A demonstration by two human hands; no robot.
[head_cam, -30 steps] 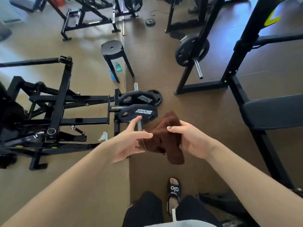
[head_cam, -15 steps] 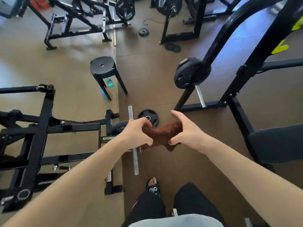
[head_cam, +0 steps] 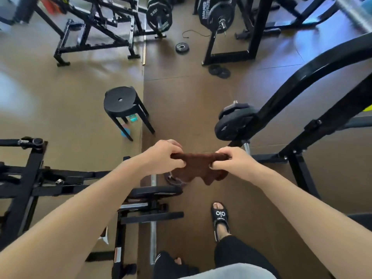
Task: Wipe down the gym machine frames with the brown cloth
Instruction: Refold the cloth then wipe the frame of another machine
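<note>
The brown cloth [head_cam: 198, 168] hangs stretched between both hands in front of me, above the floor. My left hand [head_cam: 163, 158] pinches its left top corner and my right hand [head_cam: 231, 161] pinches the right top corner, fingers curled. A black machine frame [head_cam: 30, 178] with a chrome bar lies low at my left. Another black frame [head_cam: 298, 93] with a curved arm and a weight plate [head_cam: 233, 123] rises at my right. Neither hand touches a frame.
A black round stool [head_cam: 122, 105] stands ahead on the left with a blue bottle under it. Further racks [head_cam: 96, 31] and loaded plates [head_cam: 217, 13] line the back. Small plates [head_cam: 182, 47] lie on the brown floor. My sandalled foot [head_cam: 220, 216] is below.
The view has moved forward and tipped up; the hands have pulled apart, spreading the bunched cloth out between them. The left machine's plates have slid under my arms.
</note>
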